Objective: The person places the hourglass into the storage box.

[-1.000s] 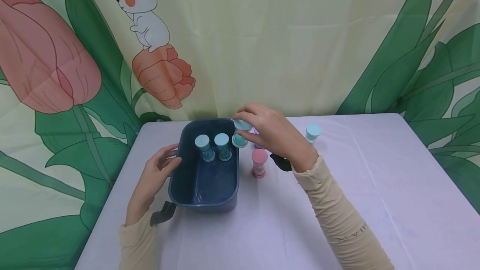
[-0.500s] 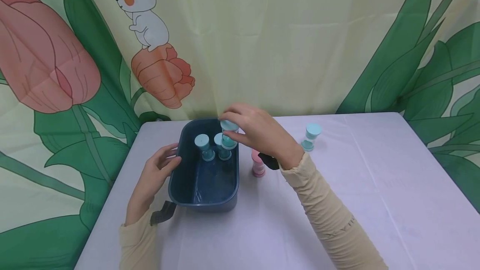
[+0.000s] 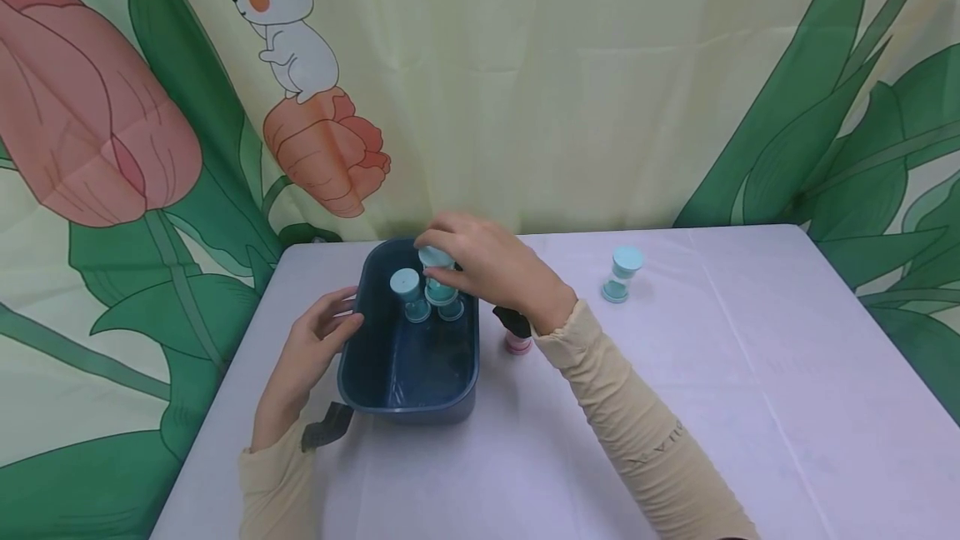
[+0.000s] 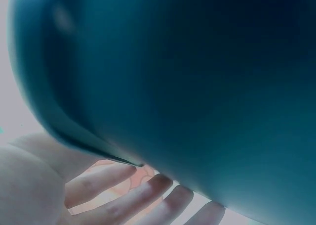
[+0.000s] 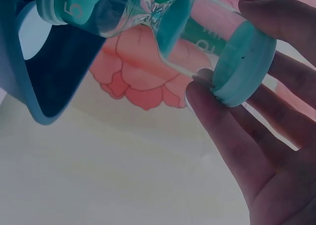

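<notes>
My right hand [image 3: 495, 269] pinches a teal hourglass sand timer [image 5: 197, 42] by its cap, fingers and thumb around the edge. The timer hangs tilted over the back right part of a dark blue bin [image 3: 427, 369]. Inside, one teal sand timer [image 3: 405, 282] stands in plain sight; another sand timer [image 3: 452, 312] is mostly hidden behind the held one. My left hand [image 3: 307, 352] rests against the bin's left outer wall, its fingers extended along it in the left wrist view.
Right of the bin is a pink sand timer [image 3: 517, 346], largely covered by the right wrist. Another teal sand timer [image 3: 617, 286] stands farther right on the white tablecloth [image 3: 720, 407]. A printed curtain [image 3: 585, 107] hangs behind the table.
My right hand has carried the teal sand timer leftward from the bin's right rim to over its inside. The pink timer has become mostly hidden. The left hand stays put.
</notes>
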Demonstrator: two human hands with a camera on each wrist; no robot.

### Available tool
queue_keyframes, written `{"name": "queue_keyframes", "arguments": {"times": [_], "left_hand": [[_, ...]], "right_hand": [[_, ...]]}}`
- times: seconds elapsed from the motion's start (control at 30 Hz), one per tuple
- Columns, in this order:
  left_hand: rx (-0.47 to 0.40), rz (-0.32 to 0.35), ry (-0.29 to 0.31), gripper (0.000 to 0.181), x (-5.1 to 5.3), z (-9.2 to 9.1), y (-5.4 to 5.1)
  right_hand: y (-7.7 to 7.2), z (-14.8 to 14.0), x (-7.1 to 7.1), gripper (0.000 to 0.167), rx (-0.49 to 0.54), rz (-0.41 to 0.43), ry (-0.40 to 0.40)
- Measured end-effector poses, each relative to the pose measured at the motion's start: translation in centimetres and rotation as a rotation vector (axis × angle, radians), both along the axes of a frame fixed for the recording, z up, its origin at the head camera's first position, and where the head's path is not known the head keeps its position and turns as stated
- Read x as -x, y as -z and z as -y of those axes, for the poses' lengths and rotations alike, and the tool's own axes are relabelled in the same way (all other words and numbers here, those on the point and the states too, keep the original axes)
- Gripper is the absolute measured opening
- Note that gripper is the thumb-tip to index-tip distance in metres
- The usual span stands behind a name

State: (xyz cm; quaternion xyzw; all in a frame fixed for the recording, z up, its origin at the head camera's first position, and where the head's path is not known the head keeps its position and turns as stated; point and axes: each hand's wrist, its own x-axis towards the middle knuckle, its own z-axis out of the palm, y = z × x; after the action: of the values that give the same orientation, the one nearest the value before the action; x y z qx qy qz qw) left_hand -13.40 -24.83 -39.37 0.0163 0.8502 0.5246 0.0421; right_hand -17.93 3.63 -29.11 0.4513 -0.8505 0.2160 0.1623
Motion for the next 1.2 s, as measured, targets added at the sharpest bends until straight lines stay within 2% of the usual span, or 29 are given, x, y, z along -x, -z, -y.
{"name": "queue_keyframes", "arguments": {"times": [0.17, 0.47, 0.7, 1.2], "left_hand": [[0.005, 0.007, 0.005, 0.061, 0.0, -0.1, 0.0], [0.015, -0.003, 0.001, 0.062, -0.2, 0.3, 0.0], [0.015, -0.012, 0.015, 0.061, 0.0, 0.1, 0.0], [0.004, -0.02, 0.023, 0.058, 0.0, 0.0, 0.1]], "right_hand": [[0.3, 0.8, 0.3, 0.031, -0.028, -0.002, -0.01], [0.6, 3.0, 0.8, 0.033, -0.158, 0.066, 0.027], [1.1, 4.0, 1.2, 0.03, -0.202, 0.104, 0.032], [1.9, 6.6, 1.7, 0.036, -0.331, 0.172, 0.057]]}}
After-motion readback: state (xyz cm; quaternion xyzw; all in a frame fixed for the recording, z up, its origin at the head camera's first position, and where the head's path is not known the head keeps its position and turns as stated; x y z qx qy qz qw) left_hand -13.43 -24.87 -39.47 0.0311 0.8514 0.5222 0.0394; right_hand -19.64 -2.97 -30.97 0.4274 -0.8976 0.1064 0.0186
